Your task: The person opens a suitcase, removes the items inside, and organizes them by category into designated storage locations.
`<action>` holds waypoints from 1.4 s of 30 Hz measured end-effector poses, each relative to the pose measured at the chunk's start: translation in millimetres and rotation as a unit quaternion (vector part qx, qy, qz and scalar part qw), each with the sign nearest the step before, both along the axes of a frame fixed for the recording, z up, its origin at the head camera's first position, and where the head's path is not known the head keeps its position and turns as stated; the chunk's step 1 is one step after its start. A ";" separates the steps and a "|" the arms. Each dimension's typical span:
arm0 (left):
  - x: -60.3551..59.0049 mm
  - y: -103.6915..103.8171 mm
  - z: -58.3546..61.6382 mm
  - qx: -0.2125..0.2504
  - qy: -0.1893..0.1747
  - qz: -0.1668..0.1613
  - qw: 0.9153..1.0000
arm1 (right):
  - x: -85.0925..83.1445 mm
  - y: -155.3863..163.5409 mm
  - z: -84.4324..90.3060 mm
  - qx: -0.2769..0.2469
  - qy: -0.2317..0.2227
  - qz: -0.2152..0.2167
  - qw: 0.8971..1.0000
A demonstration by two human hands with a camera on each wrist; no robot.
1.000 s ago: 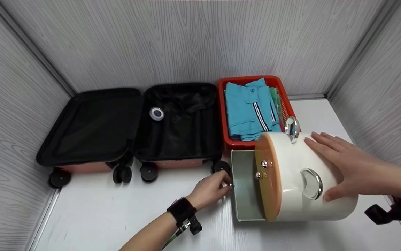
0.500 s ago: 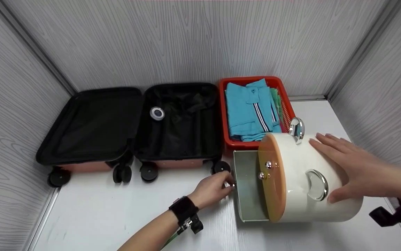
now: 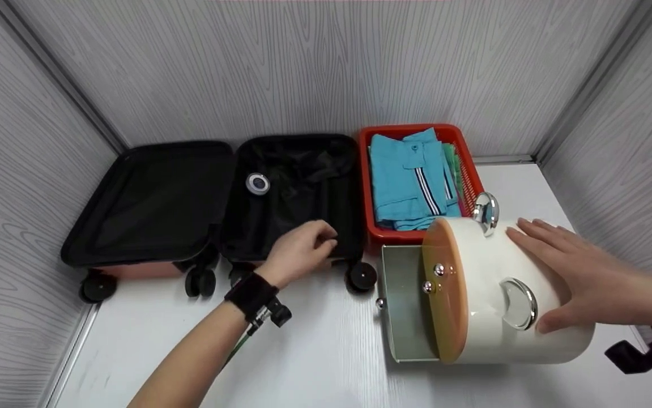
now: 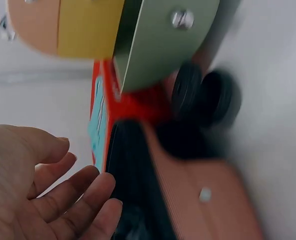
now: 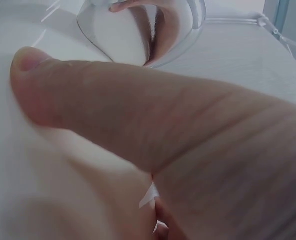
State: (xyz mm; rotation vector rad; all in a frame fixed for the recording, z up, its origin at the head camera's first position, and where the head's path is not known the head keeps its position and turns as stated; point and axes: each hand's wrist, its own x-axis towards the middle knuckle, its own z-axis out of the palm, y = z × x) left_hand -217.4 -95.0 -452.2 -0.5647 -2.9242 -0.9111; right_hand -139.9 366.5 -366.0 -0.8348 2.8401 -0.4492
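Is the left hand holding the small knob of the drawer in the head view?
No, the left hand is over the open black suitcase, away from the drawer and its knob.

the round box (image 3: 507, 294) is cream white with a peach-orange lid (image 3: 444, 289), shiny silver handles and a pale green drawer (image 3: 402, 303). the suitcase (image 3: 212, 204) is lined in black, its shell a dusty pink, its wheels black. the basket (image 3: 368, 187) is red and holds a turquoise shirt (image 3: 408, 175) with a white and dark stripe. the counter (image 3: 314, 351) is white; the walls are grey wood grain.
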 end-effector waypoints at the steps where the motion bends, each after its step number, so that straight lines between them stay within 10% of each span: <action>1: -6.0 -6.3 4.1 -0.002 0.000 0.011 1.000 | -0.1 0.0 -0.1 0.000 0.003 0.001 1.000; 8: -42.9 -41.1 21.1 -0.018 -0.020 0.078 0.997 | 1.0 2.8 -3.6 -0.011 0.036 0.024 0.999; 19: -70.4 -84.0 13.1 -0.074 -0.096 0.129 0.984 | -0.3 0.0 -4.4 -0.006 0.028 0.019 0.999; 30: -19.5 -86.7 3.7 -0.132 -0.213 -0.014 0.968 | -0.7 2.1 -3.9 -0.010 0.038 0.022 0.999; 42: 17.8 -72.4 -39.7 -0.081 -0.052 0.027 0.995 | -2.6 2.7 -9.3 -0.014 0.040 0.026 0.999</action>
